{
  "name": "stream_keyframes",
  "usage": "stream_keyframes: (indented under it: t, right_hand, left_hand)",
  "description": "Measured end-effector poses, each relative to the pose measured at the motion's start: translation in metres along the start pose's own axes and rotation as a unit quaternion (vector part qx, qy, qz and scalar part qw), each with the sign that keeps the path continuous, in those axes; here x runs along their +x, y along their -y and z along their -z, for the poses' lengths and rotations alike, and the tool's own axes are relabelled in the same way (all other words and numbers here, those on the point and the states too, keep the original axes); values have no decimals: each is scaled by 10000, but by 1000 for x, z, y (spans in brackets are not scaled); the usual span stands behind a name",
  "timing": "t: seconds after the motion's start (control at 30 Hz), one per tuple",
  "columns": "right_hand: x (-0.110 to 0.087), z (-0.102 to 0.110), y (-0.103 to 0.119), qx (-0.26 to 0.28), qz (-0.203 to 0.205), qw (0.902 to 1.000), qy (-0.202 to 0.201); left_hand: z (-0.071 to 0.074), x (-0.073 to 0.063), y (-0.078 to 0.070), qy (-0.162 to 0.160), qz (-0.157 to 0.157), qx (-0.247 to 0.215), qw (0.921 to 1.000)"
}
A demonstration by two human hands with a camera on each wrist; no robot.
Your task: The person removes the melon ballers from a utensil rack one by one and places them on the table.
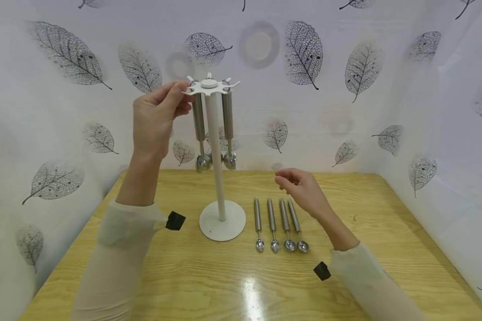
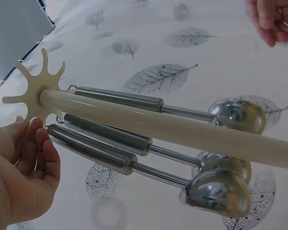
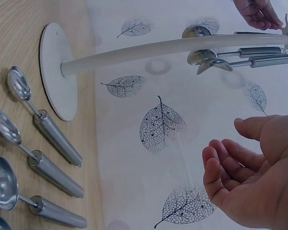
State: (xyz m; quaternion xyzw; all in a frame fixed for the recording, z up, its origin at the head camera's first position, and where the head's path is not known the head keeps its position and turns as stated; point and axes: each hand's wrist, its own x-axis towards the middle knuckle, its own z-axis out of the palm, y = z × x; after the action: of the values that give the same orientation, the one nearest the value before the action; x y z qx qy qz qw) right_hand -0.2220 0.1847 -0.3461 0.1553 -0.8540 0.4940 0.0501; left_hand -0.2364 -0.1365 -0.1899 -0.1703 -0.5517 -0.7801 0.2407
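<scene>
A white utensil stand (image 1: 216, 156) rises from a round base, with a star-shaped hook top (image 2: 33, 91). My left hand (image 1: 154, 116) pinches one hook of that top between thumb and fingers, at its left side. Three metal scoops (image 2: 216, 191) with round bowls hang from other hooks, bowls downward. To the right of the base lie several metal scoops in a row, handles pointing away: a small-bowled one (image 1: 258, 223) is leftmost and a round-bowled one (image 1: 302, 245) rightmost. My right hand (image 1: 305, 189) hovers above their handle ends, fingers loosely curled around nothing.
A wooden table (image 1: 201, 276) holds the stand and the loose scoops. Leaf-patterned cloth (image 1: 241, 49) surrounds it at the back and both sides. A small black tab (image 1: 176, 220) juts from my left cuff and another black tab (image 1: 322, 270) from the right.
</scene>
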Motion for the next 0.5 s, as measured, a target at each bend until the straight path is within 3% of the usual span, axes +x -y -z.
stream_keyframes:
  t: [0.5]
  right_hand:
    - [31,-12,37,581,802,9951,75]
  left_hand:
    - [-1,-1,2,-8,-144,79,9999]
